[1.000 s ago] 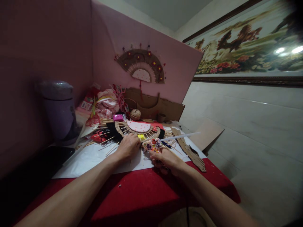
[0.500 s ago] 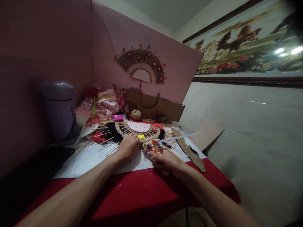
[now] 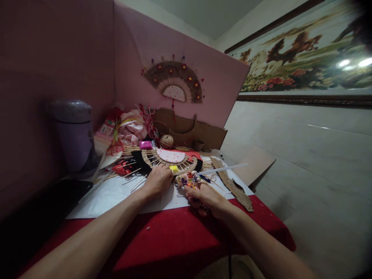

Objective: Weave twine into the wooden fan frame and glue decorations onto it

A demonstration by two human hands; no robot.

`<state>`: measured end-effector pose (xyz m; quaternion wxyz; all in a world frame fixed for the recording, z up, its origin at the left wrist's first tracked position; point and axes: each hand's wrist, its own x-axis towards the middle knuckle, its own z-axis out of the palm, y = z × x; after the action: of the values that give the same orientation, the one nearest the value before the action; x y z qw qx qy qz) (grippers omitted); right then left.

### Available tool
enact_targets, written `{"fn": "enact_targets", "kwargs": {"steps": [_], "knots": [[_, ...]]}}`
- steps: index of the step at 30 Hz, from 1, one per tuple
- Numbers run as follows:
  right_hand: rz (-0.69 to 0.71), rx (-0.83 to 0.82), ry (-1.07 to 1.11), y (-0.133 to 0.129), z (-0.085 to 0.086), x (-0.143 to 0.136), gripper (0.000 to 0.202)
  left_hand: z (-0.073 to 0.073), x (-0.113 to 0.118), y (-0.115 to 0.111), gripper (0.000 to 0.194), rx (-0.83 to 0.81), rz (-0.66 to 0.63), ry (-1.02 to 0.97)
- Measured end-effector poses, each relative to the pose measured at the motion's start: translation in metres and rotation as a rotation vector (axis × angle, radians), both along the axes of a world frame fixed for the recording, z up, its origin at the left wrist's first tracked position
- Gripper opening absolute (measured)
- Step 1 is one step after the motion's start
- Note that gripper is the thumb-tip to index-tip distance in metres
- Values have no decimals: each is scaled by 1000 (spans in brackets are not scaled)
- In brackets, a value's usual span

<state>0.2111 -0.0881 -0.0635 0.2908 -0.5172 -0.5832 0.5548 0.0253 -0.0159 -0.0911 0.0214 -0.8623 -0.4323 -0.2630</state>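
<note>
A craft fan (image 3: 145, 162) lies on white board, with a pink dotted half-circle (image 3: 171, 155), radiating wooden sticks, a twine-coloured band and black edging. My left hand (image 3: 159, 179) is at the fan's near edge, its fingers curled in and their tips partly hidden; it covers part of the black band. Beside those fingers sits a small yellow piece (image 3: 173, 168). In my right hand (image 3: 203, 197) is a hot glue gun (image 3: 187, 180) with a colourful flowered body, and a long translucent glue stick (image 3: 225, 168) juts from its back. The gun's nozzle points at the fan, close to my left hand.
Behind the fan are a twine ball (image 3: 166, 141), a small brown pot (image 3: 198, 145), a pink packet (image 3: 145, 145) and torn cardboard (image 3: 180, 130). A lilac tumbler (image 3: 74, 143) stands left. Corrugated strips (image 3: 232, 186) lie right. A finished fan (image 3: 174, 79) hangs on the pink panel.
</note>
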Motion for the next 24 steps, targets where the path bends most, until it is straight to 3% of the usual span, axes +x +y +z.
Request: {"fn": "enact_targets", "kwargs": {"steps": [8, 13, 16, 20, 24], "knots": [[6, -4, 17, -3, -3, 3, 46, 1, 0, -1, 27, 7, 14, 24], [4, -11, 174, -4, -8, 6, 47, 2, 1, -2, 26, -13, 22, 19], [-17, 22, 265, -6, -2, 9, 49, 3, 1, -3, 27, -13, 20, 9], [-148, 178, 267, -13, 15, 24, 52, 2, 0, -2, 26, -20, 7, -12], [-324, 363, 76, -10, 24, 65, 52, 1, -1, -3, 24, -32, -9, -12]]}}
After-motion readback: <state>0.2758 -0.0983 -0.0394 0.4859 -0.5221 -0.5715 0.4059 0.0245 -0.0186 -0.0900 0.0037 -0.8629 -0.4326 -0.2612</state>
